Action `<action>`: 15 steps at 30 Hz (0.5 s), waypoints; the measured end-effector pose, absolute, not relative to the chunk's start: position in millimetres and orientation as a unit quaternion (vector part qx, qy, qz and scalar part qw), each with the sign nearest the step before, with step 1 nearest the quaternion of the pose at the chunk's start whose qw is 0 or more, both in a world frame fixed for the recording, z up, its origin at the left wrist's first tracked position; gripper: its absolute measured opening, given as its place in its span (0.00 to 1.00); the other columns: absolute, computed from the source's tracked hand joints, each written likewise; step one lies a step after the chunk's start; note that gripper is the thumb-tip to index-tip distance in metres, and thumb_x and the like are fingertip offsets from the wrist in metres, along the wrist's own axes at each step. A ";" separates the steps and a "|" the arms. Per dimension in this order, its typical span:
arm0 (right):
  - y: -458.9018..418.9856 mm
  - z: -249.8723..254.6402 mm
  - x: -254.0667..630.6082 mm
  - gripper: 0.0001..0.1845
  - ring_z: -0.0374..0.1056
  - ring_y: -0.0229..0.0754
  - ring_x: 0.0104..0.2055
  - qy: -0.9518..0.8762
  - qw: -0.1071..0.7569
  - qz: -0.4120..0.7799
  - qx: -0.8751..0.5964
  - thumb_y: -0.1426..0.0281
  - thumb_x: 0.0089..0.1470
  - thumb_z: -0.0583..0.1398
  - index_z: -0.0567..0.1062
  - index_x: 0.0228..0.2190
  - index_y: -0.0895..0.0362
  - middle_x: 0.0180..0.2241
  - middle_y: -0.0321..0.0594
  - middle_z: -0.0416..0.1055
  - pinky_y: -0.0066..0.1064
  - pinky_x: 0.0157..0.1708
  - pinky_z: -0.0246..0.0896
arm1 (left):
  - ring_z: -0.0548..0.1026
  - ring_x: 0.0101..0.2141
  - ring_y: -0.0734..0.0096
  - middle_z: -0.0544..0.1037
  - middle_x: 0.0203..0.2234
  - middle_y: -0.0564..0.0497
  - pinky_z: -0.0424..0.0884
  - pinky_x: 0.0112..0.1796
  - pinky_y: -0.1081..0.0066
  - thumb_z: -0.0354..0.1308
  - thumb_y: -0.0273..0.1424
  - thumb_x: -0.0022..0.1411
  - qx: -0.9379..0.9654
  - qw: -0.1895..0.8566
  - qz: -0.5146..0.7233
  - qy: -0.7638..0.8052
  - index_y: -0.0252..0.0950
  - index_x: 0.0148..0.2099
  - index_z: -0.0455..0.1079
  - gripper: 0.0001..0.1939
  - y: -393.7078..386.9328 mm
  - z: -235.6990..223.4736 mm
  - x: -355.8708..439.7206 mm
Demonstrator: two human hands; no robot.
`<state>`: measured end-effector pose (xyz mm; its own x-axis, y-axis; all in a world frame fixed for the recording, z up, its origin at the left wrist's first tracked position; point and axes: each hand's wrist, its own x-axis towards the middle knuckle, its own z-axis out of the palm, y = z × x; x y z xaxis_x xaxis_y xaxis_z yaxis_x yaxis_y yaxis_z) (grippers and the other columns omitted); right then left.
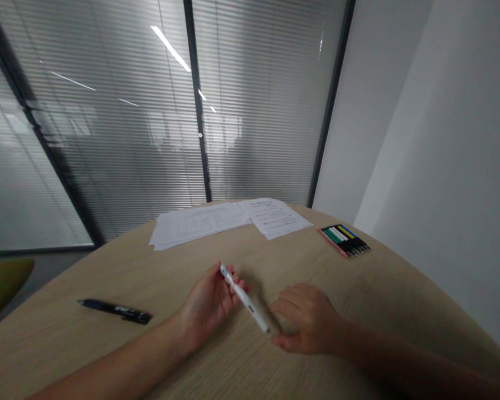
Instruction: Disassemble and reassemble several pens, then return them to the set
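Background first?

Glazed partition (pixel 108 139) with horizontal blinds ahead, white wall (pixel 441 139) to the right. Pale wood-grain bench (pixel 350 283) below, its far edge curved. Head view only.

Main item and its axis?

White pen (pixel 245 298), lying diagonally above the bench. Upper end points up-left, toward the printed sheets (pixel 198 225); lower end points down-right, toward the right hand (pixel 304 319). Which end is the tip: cannot tell.

Finger state, left?

Left hand (pixel 208 305) turned palm-up, fingers (pixel 235 290) curled, pinching the pen near its upper end with the thumb side. Exact contact is partly hidden by the pen and blurred.

Right?

Right hand palm-down on or just over the bench, fingers (pixel 285 303) slightly spread and loosely curved, not closed on anything. Pen's lower end lies just beside them; touching or not, cannot tell.

Other items?

Black pen (pixel 115 311) lying on the bench left of the left hand, long axis nearly level across the view. Pink-edged case of coloured pens (pixel 344 240) at upper right, beside the sheets.

Hidden or cut off?

Both forearms run out of frame at the bottom. Olive seat (pixel 4 283) cut off by the left edge. Print on the sheets too small to read.
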<state>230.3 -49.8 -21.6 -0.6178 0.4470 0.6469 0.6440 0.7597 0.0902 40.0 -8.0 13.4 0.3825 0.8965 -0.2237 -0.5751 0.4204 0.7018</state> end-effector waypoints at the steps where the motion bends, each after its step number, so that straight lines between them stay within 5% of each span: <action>1: -46.5 -21.9 234.1 0.21 0.62 0.40 0.24 -0.886 0.320 -0.159 -0.296 0.56 0.51 0.46 0.69 0.24 0.58 0.21 0.40 0.68 0.31 0.23 0.53 | 0.67 0.15 0.78 0.64 0.11 0.54 0.71 0.26 0.72 0.33 0.28 0.64 0.264 0.787 0.477 0.289 0.33 0.22 0.60 0.22 -7.0 16.7 38.0; 5: -20.7 -26.9 259.7 0.17 0.65 0.43 0.32 -0.860 0.310 -0.154 -0.375 0.62 0.51 0.49 0.71 0.29 0.60 0.29 0.46 0.71 0.35 0.32 0.60 | 0.53 0.08 0.81 0.52 0.08 0.58 0.55 0.09 0.82 0.33 0.31 0.62 0.284 0.803 0.474 0.224 0.34 0.17 0.55 0.23 2.9 38.1 21.1; 9: 5.9 -38.5 281.0 0.16 0.62 0.44 0.45 -0.821 0.266 -0.120 -0.491 0.67 0.50 0.52 0.70 0.38 0.62 0.42 0.48 0.68 0.37 0.45 0.56 | 0.47 0.09 0.82 0.45 0.09 0.61 0.53 0.08 0.82 0.39 0.39 0.58 0.352 0.796 0.457 0.183 0.36 0.15 0.50 0.22 15.5 61.8 0.2; 15: 11.7 -46.4 282.7 0.19 0.59 0.46 0.48 -0.811 0.205 -0.088 -0.541 0.67 0.48 0.53 0.70 0.41 0.63 0.46 0.48 0.65 0.38 0.49 0.53 | 0.42 0.10 0.81 0.41 0.10 0.61 0.50 0.08 0.81 0.42 0.30 0.53 0.405 0.766 0.462 0.189 0.37 0.15 0.44 0.17 30.8 74.8 -18.7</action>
<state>282.7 11.7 -46.4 -0.3301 0.8414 0.4279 0.9135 0.3989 -0.0796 -18.7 30.8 74.8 0.5017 0.8609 0.0841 -0.5549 0.2458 0.7948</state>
